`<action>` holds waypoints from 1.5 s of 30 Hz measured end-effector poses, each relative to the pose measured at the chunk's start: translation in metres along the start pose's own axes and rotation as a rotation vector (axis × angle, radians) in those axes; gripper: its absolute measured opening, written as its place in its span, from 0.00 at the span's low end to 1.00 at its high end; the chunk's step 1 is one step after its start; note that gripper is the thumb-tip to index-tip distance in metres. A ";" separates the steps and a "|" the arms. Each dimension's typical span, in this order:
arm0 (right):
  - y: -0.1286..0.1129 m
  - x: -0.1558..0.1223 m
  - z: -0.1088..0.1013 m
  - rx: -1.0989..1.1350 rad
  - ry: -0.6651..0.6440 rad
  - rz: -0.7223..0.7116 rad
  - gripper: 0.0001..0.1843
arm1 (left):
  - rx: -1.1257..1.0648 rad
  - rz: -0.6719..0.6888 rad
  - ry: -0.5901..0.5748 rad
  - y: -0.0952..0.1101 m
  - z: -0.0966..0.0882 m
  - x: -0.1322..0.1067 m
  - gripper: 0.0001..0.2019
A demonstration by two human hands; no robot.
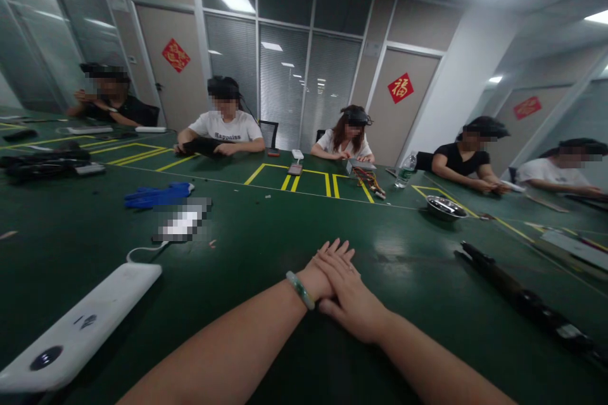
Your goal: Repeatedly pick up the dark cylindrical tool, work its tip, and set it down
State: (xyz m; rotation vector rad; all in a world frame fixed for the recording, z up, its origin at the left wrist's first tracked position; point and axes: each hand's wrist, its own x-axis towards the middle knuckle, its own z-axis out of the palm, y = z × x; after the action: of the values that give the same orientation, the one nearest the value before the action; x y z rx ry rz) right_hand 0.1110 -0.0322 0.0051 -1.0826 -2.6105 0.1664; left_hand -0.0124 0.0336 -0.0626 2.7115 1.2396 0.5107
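My left hand (315,280) rests on the green table (266,247), with its fingers stretched forward. A green jade bangle (300,290) circles the left wrist. Across the back of that hand lies my right hand (350,296), its fingers long and flat, partly covering the left one. Neither hand holds an object. To the left are a white power bank (95,323) with a short cable, a phone with a blurred screen (183,223) and a blue glove (158,195). At the right lies a long black rod-like item, perhaps a folded tripod (522,297).
Several people wearing head gear sit along the far side. A metal bowl (445,207), a water bottle (405,171) and a grey box with coloured wires (361,169) stand ahead. Yellow tape (327,183) marks the table. A black cable bundle (42,163) lies far left.
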 end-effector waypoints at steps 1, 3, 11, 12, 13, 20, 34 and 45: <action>-0.006 0.003 0.004 0.033 -0.006 -0.003 0.39 | 0.017 0.007 0.028 -0.001 0.006 0.001 0.35; -0.007 0.002 0.007 0.075 -0.009 0.038 0.40 | 0.019 0.029 0.058 -0.003 0.014 0.002 0.35; 0.005 -0.007 -0.009 0.072 -0.057 0.039 0.40 | 0.030 0.074 -0.011 0.000 0.005 0.003 0.36; 0.005 -0.007 -0.010 0.056 -0.055 0.027 0.39 | 0.048 0.067 -0.046 0.001 0.001 0.003 0.37; 0.006 -0.007 -0.013 0.036 -0.046 0.013 0.37 | 0.061 0.067 -0.092 0.003 -0.004 0.003 0.39; 0.109 -0.060 -0.055 -0.326 0.308 0.510 0.34 | -0.087 0.016 -0.083 0.009 -0.038 -0.003 0.30; 0.260 -0.252 -0.085 -0.330 0.496 1.796 0.38 | -0.146 -0.009 -0.140 0.013 -0.050 -0.002 0.32; 0.242 -0.237 -0.088 -0.384 0.450 1.618 0.31 | -0.119 -0.014 -0.156 0.013 -0.047 -0.001 0.33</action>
State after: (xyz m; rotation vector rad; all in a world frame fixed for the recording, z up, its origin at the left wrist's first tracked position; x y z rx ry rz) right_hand 0.4600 -0.0291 -0.0220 -2.6424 -0.8586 -0.2287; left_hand -0.0206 0.0227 -0.0157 2.5865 1.1503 0.3513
